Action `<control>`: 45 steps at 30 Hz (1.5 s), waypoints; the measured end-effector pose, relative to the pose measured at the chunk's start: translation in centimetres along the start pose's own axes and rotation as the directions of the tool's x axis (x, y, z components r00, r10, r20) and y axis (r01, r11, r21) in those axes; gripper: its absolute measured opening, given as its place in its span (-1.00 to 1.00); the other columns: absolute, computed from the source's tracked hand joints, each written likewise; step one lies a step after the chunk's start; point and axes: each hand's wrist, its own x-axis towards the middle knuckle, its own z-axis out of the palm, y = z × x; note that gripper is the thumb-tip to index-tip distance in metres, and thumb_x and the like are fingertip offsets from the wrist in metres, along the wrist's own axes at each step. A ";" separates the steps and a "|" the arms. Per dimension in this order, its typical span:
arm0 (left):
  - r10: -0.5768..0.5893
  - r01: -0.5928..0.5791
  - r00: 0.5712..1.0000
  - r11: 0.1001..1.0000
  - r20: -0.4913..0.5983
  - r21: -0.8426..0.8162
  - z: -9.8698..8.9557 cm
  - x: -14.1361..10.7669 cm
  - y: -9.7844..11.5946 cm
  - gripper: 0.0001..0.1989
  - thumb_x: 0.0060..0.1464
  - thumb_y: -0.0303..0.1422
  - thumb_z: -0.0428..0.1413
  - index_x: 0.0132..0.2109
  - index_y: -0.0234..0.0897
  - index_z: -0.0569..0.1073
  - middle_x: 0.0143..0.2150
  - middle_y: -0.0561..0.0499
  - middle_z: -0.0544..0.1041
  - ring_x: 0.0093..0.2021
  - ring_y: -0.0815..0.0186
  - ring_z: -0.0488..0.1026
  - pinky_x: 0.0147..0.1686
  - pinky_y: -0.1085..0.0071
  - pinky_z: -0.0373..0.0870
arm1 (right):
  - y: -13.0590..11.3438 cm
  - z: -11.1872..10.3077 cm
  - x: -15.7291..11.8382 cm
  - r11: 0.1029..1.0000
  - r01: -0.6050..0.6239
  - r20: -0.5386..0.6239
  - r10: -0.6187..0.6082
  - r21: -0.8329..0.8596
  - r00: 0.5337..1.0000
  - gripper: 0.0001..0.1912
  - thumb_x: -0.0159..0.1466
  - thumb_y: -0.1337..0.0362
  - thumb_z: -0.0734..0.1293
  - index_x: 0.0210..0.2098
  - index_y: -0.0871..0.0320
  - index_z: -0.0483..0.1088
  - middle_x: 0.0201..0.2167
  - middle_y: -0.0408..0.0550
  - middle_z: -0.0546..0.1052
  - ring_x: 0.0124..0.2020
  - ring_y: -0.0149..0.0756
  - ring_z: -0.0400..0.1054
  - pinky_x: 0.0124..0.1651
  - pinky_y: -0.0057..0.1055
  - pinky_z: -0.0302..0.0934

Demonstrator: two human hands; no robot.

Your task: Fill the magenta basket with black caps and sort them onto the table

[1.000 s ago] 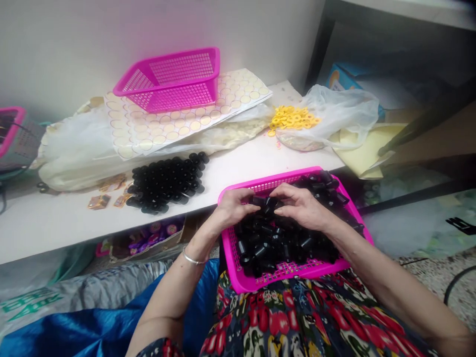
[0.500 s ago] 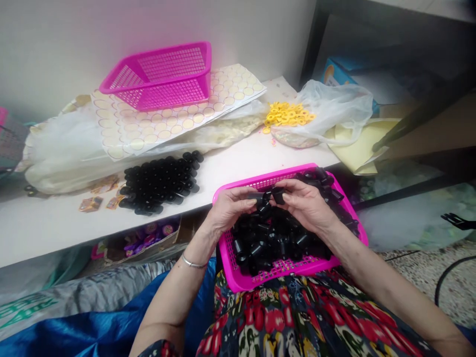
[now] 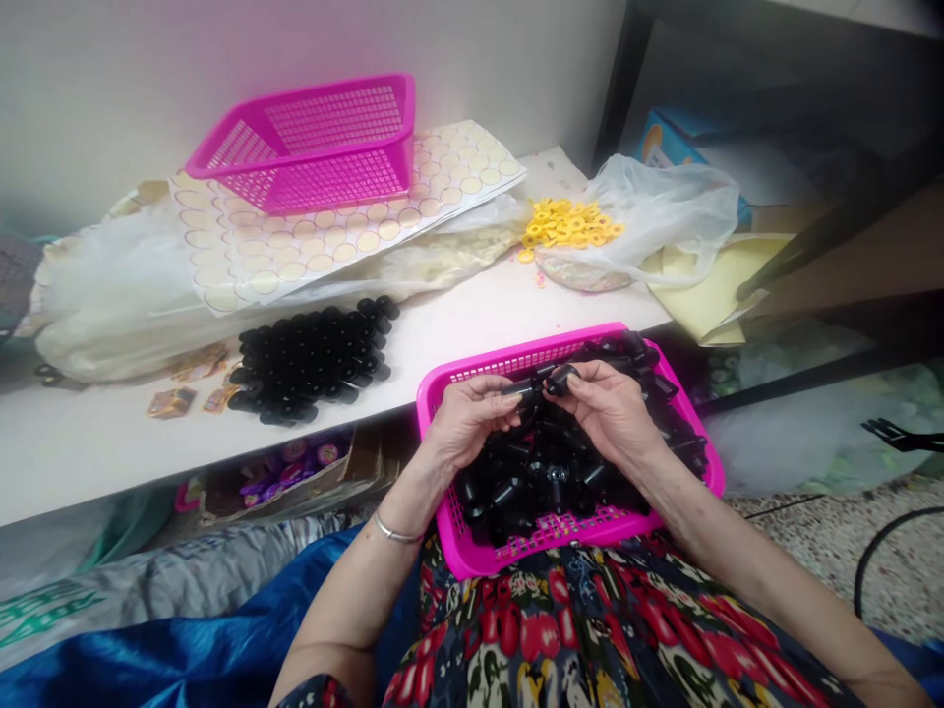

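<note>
Both hands are above a pink basket [image 3: 472, 565] on the lap, which holds many loose black plastic pieces [image 3: 557, 482]. My left hand [image 3: 472, 418] pinches a black cylindrical piece [image 3: 522, 391] between thumb and fingers. In my right hand [image 3: 609, 403] is a short black piece [image 3: 561, 380], held close to the end of the left one; whether the two touch is unclear. On the white table, left of the basket, stands a tight cluster of upright black pieces [image 3: 310, 359].
An empty pink basket [image 3: 331, 177] rests on sheets with round labels [image 3: 472, 162] at the back. Yellow rings [image 3: 571, 224] lie beside a clear plastic bag [image 3: 664, 206]. Small orange packets [image 3: 171, 402] sit left of the cluster. Below the table is a box of purple items [image 3: 284, 472].
The right hand's piece has tilted, and the left hand has shifted slightly right with its piece. The view has moved a little; the basket contents look much the same.
</note>
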 end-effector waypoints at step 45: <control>0.521 -0.373 0.853 0.586 0.017 0.719 -4.8 4.4 3.9 -0.75 -0.22 -0.35 0.26 -0.28 -0.29 0.57 -0.39 0.04 0.49 -0.38 0.32 0.36 -0.32 0.40 0.30 | 0.9 2.9 0.0 0.212 0.536 0.510 -0.169 -0.817 0.844 -0.44 0.28 0.11 0.29 0.18 0.30 0.28 0.23 0.27 0.29 0.27 0.03 0.13 0.27 0.06 0.09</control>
